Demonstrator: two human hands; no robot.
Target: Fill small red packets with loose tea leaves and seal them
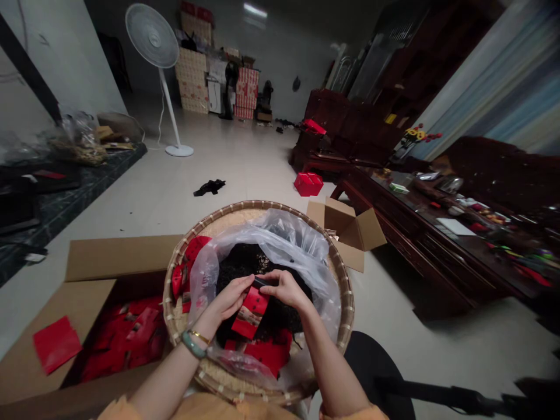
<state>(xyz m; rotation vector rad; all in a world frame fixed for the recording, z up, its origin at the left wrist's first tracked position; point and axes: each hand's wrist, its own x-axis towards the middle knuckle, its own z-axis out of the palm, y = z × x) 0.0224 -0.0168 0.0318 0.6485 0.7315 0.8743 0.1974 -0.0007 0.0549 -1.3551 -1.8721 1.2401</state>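
Note:
Both my hands hold a red paper packet point(251, 312) with a printed picture, pinching its upper edge over a heap of dark tea leaves point(245, 268). My left hand point(227, 300) wears a green bangle and a thin gold bracelet, and my right hand point(286, 290) grips from the other side. Both hands are inside a clear plastic bag point(280, 239), which lines a round woven bamboo tray point(345, 297). Further red packets point(268, 354) lie below my hands, and others point(188, 265) sit beside the bag. An open cardboard box point(94, 303) to the left holds many more red packets.
A small open carton point(347, 224) stands beyond the tray, near a red box point(308, 184) and a black cloth point(210, 186) on the tiled floor. A dark wooden cabinet point(415, 233) runs along the right. A standing fan point(157, 58) and stacked cartons point(192, 73) are farther back.

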